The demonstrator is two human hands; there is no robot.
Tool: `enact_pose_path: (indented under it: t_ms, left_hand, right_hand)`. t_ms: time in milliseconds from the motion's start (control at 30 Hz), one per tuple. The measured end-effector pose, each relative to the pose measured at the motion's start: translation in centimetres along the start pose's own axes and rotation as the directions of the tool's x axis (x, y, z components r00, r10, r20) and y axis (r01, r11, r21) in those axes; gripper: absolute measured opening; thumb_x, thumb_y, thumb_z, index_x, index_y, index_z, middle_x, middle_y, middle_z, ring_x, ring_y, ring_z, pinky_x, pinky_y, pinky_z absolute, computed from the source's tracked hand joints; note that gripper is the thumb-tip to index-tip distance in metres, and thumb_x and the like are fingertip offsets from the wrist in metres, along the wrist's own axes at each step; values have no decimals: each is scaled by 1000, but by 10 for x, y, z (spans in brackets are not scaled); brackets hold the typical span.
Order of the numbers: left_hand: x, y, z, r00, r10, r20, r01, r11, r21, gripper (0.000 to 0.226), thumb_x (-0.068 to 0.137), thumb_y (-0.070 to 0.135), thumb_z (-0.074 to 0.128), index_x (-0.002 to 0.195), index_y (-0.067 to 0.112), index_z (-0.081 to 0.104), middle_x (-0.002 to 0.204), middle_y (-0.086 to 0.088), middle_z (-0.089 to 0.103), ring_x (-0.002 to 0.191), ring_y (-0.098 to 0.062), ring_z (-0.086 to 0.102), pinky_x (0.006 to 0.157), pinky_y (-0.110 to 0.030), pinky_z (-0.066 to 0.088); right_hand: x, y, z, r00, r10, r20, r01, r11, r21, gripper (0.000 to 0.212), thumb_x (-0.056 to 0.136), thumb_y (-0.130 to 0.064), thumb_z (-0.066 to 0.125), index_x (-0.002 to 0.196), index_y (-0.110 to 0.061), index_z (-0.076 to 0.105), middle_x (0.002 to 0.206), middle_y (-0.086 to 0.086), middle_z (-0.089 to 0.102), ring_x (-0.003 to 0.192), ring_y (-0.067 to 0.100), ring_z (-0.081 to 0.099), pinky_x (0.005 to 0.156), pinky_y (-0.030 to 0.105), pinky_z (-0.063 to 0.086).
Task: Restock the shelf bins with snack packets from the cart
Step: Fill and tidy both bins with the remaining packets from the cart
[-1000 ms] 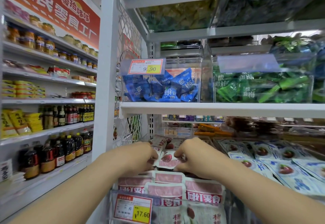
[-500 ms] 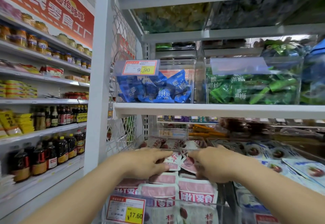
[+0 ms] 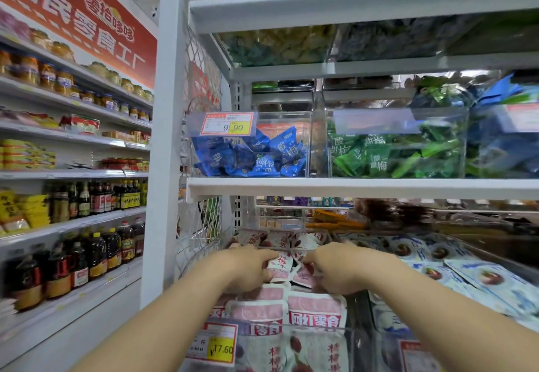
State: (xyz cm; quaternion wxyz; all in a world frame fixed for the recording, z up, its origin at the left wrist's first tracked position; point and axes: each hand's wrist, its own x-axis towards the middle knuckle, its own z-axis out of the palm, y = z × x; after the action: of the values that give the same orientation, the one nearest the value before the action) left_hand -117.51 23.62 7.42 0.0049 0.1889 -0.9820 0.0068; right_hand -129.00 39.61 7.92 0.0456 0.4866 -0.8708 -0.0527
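Both hands reach into the clear bin [image 3: 348, 331] on the low shelf, which is filled with pink and white snack packets [image 3: 316, 311]. My left hand [image 3: 248, 269] grips a small pink and white packet [image 3: 281, 266] by its left edge. My right hand [image 3: 338, 271] pinches packets beside it, fingers curled over a second packet [image 3: 303, 276]. More of the same packets [image 3: 280, 238] lie at the back of the bin. The cart is out of view.
A 17.60 price tag [image 3: 217, 344] hangs on the bin's front. Light blue packets [image 3: 478, 279] fill the bin to the right. The shelf above [image 3: 350, 186] holds bins of blue sweets [image 3: 256, 157] and green sweets [image 3: 390, 155]. A white upright [image 3: 163, 138] stands left; oil bottles [image 3: 87, 257] beyond.
Both hands have slid deeper into the pink packet bin and drawn closer together around the small packets. The view has tilted up and moved nearer the shelf.
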Motion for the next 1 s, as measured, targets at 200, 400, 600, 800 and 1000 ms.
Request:
enact_pose_path:
  t_ms: [200, 400, 600, 800, 1000]
  left_hand:
    - [-37, 14, -4, 973, 48, -226, -81, 987, -139, 49, 104, 39, 45, 151, 45, 32, 161, 3, 29, 147, -25, 30, 120, -52, 27]
    - [-78, 79, 20, 783, 262, -564, -352, 934, -55, 36, 100, 41, 48, 136, 41, 51, 137, 18, 50, 126, -10, 50, 105, -39, 41]
    - [-98, 194, 82, 709, 438, -553, -621, 759, -195, 27, 99, 39, 48, 123, 38, 60, 120, 19, 63, 111, -5, 58, 90, -27, 46]
    - [-125, 300, 151, 665, 572, -480, -733, 622, -274, 25, 99, 37, 51, 121, 41, 62, 116, 19, 66, 108, -5, 59, 88, -29, 48]
    - [-178, 401, 230, 587, 741, -325, -794, 450, -408, 23, 91, 35, 52, 108, 38, 68, 98, 15, 69, 91, -10, 64, 77, -41, 54]
  right_hand:
    - [-46, 6, 2, 962, -28, -273, 38, 999, 31, 47, 104, -36, 41, 151, -35, 37, 146, -4, 55, 138, 20, 46, 122, 48, 8]
    - [-152, 1, 19, 891, -123, -438, 151, 988, 30, 40, 101, -36, 49, 140, -42, 50, 128, -15, 65, 118, 11, 55, 111, 33, 31]
    - [-254, 39, 89, 947, -4, -322, 59, 985, 164, 29, 91, -35, 56, 118, -41, 52, 113, -12, 68, 103, 14, 60, 76, 33, 46]
    - [-363, 72, 153, 952, 246, -181, -211, 959, 191, 29, 94, -42, 51, 118, -36, 64, 116, -12, 68, 103, 18, 62, 79, 40, 53]
    - [-483, 89, 209, 900, 431, 68, -435, 896, 85, 30, 95, -34, 59, 124, -30, 65, 118, -3, 70, 108, 22, 63, 84, 36, 50]
